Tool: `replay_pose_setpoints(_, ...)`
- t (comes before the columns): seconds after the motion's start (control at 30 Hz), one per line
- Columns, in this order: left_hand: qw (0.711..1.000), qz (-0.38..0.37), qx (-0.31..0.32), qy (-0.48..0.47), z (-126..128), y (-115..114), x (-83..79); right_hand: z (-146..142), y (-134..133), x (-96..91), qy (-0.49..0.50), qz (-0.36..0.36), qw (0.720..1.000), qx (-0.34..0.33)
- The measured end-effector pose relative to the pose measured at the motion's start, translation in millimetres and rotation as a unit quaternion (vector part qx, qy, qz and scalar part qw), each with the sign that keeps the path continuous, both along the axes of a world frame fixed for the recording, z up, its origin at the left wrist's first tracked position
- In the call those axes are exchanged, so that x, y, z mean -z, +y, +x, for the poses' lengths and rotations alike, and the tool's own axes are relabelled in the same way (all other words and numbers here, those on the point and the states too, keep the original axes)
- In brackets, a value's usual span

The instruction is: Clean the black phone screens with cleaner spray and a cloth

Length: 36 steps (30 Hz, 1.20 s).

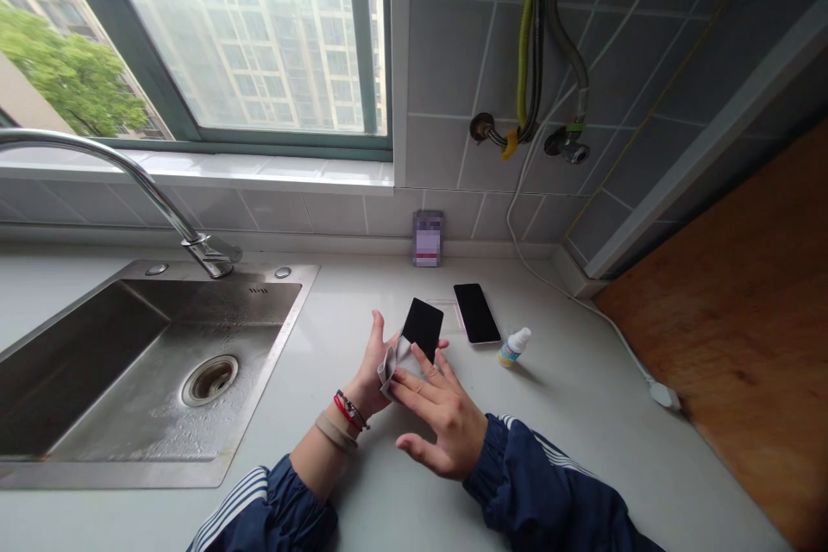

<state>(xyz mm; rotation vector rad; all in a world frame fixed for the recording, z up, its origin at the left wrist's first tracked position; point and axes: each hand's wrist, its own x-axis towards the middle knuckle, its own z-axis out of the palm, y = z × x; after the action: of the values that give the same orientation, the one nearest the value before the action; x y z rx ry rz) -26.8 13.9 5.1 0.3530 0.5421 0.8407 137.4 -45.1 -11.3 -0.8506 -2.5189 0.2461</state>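
Left hand [370,373] holds glossy black phone [423,329]; right hand [443,423] presses crumpled cloth [392,366].

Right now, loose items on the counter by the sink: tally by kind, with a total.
Phones: 2 (black phone in left hand; white-edged phone lying flat)
Cloths: 1 (grey cloth)
Small bottles: 1 (white-capped bottle)
Packets: 1 (upright packet, label blurred)
Total: 5

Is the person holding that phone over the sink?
No, the left hand holds the phone above the white countertop, to the right of the steel sink, not over it.
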Motion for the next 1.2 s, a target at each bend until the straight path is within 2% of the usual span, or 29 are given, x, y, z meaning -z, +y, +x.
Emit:
replay_pose_setpoints(0.1,0.999,-0.007,0.029,0.038,3.0,-3.9,0.2,6.5,11.1,5.0,-0.007,0.009,0.998,0.063)
replay_pose_setpoints(0.23,0.99,0.009,0.122,0.064,6.0,-8.5,2.3,19.0,28.6,9.5,0.015,0.026,0.982,0.184)
replay_pose_setpoints(0.33,0.985,0.012,0.155,0.073,5.7,-9.2,1.3,22.4,32.2,8.9,0.033,0.028,0.973,0.228)
replay_pose_setpoints(0.4,0.987,0.019,0.138,0.086,5.2,-8.7,0.7,19.9,28.7,8.1,0.035,0.029,0.978,0.203)
replay_pose_setpoints(0.57,0.993,-0.002,0.087,0.083,4.5,-6.6,2.6,10.1,16.2,7.2,0.011,0.037,0.997,0.064)
replay_pose_setpoints(0.63,0.992,-0.004,0.091,0.082,4.3,-6.5,3.2,10.8,17.1,7.3,0.012,0.041,0.997,0.07)
replay_pose_setpoints(0.8,0.983,0.027,0.148,0.103,5.0,-9.6,1.6,20.3,30.3,8.0,0.037,0.04,0.979,0.196)
replay_pose_setpoints(0.87,0.981,0.026,0.154,0.117,5.2,-10.2,1.4,20.4,31.4,7.6,0.044,0.032,0.977,0.208)
replay_pose_setpoints(1.07,0.988,-0.011,0.079,0.131,1.4,-6.5,2.6,7.0,13.9,2.9,0.003,0.013,0.998,0.058)
replay_pose_setpoints(1.2,0.992,-0.014,0.06,0.111,0.0,-5.8,0.5,4.8,9.4,2.0,0.002,0.025,0.999,0.048)
